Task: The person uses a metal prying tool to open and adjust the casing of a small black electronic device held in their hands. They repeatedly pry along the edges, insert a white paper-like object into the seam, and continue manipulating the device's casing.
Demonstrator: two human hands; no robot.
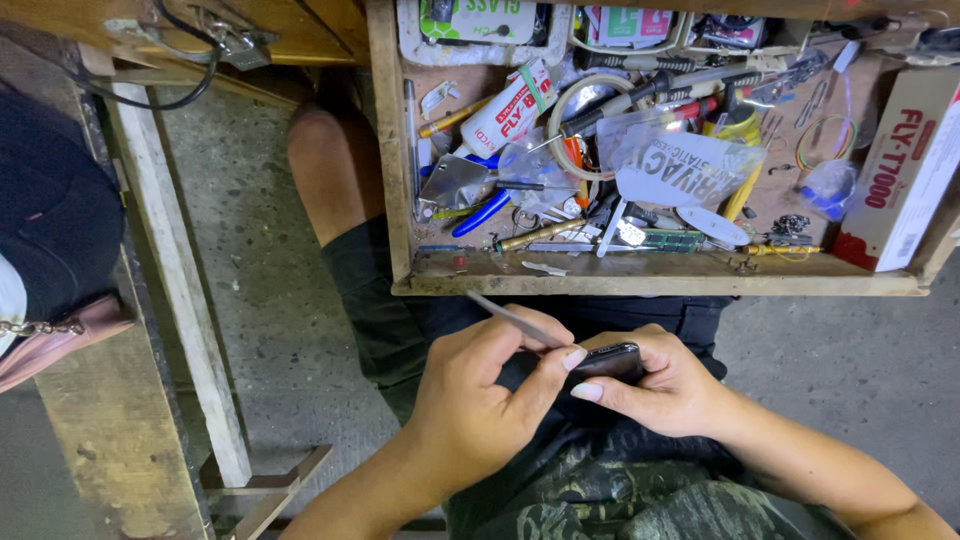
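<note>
phone: (pixel 610 358) dark, glossy, lying edge-up, showing between right-hand fingers
tool: (pixel 515 320) thin, silvery, angling up-left from left fingertips, tip touching the phone

even bright light; sharp focus

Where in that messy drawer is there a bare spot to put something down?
Hardly anywhere. The drawer shows bare wood only along its front edge and in a small patch between the yellow screwdriver and the red-and-white box. The middle and left are piled with tools, tape and plastic.
</note>
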